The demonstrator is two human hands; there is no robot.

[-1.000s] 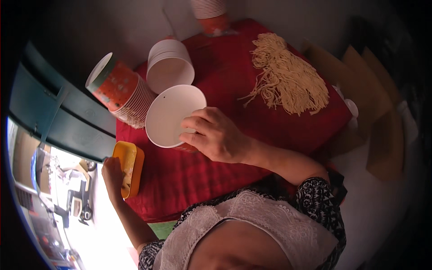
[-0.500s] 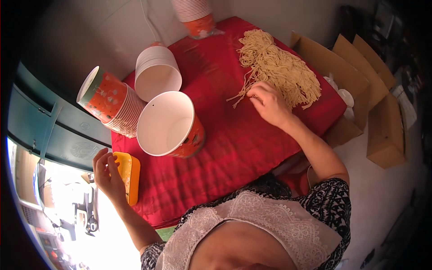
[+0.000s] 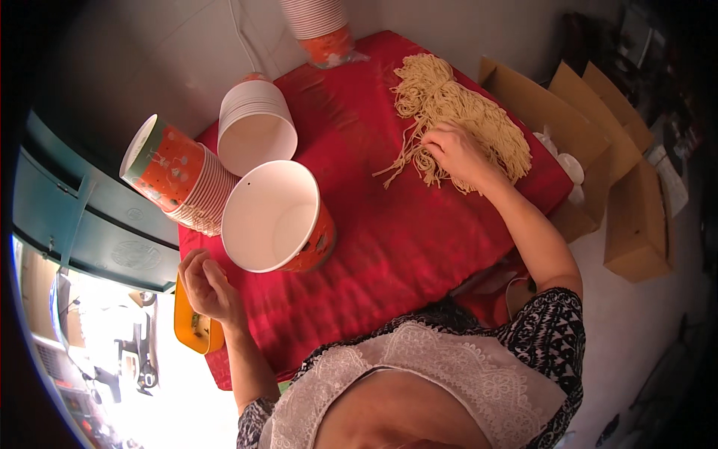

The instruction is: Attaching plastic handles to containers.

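My right hand is at the near left side of a big heap of beige strands, like yarn or noodles. Its fingers are closed in a pinch on several of them; loose ends trail out to the left. My left hand hovers over the yellow tray at the table's left edge, its fingers curled together. Whether they hold anything is hidden. Small dark bits lie in that tray, partly covered by the hand. Between my hands a large paper bucket, white inside and orange outside, stands with its mouth toward me.
The table has a red cloth. Stacked paper buckets lie at the left, with a white-mouthed stack behind. Another stack stands at the far edge. Cardboard boxes sit beyond the right edge, a green cabinet at left.
My left hand has moved right and its fingers have drawn together over the yellow tray, which now appears further left. My right hand has shifted slightly right and up, onto the strands.
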